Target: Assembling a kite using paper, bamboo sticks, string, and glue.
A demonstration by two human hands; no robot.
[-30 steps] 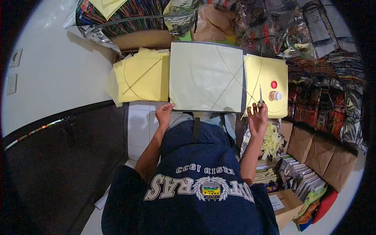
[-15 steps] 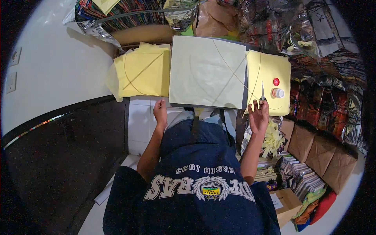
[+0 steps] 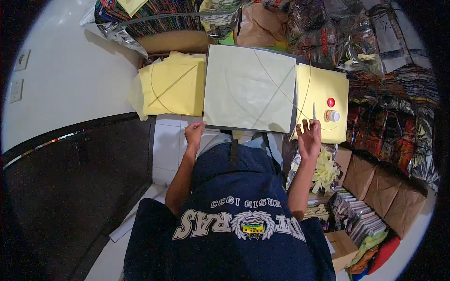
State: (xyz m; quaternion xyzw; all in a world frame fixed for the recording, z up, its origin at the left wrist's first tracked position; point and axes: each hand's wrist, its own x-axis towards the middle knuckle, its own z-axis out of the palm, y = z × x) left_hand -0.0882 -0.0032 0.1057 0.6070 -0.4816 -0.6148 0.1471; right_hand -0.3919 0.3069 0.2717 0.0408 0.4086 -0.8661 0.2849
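My left hand (image 3: 193,135) is closed, with its fingertips at the near left corner of a pale paper sheet (image 3: 234,93) that lies on a dark flat board (image 3: 294,105). My right hand (image 3: 309,140) is palm up, fingers apart and slightly bent, at the near edge of a yellow paper stack (image 3: 337,131). Just beyond its fingertips lie scissors (image 3: 314,110), blades pointing away, handles mostly hidden. A thin stick frame (image 3: 272,77), one straight strip and one curved, lies across the sheet and the yellow stack. A small white jar (image 3: 332,115) and its red lid (image 3: 331,102) are nearby.
More yellow paper (image 3: 176,93) lies on the left with another thin stick frame on it. Bundled, plastic-wrapped stacks (image 3: 375,126) stand along the back and right. Yellow paper scraps (image 3: 326,171) and a cardboard box (image 3: 342,248) are at my right. A dark panel (image 3: 79,187) stands left.
My left hand has moved a little to the right, its fingertips now at the sheet's corner. My right hand stays by the scissors. The whole view has shifted slightly.
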